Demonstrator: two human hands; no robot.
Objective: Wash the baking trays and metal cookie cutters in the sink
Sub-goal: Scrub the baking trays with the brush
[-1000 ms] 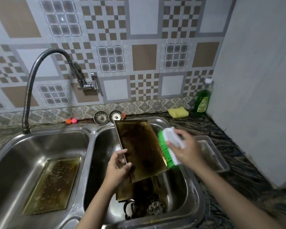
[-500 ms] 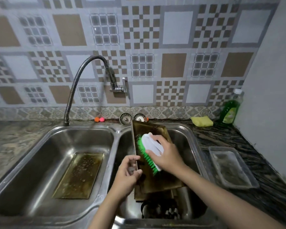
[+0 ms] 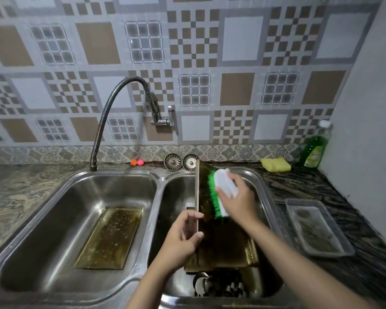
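Lying flat in the left basin [image 3: 54,219] is one tray [image 3: 109,237]. Over the right basin, the left hand [image 3: 181,239] grips a tilted tray's [image 3: 223,244] edge; the right hand [image 3: 239,201] clasps a brush [image 3: 221,190], bristles against it. Cutters [image 3: 218,286] lie below. A sponge [image 3: 275,164], a container [image 3: 316,230] and a bottle [image 3: 315,148], its label unreadable, stand right.

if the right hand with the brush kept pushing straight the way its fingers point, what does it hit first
Most likely the raised baking tray: the right hand points up-left and the brush bristles already meet it. Beyond lie the two sink strainers, though depth is unclear.
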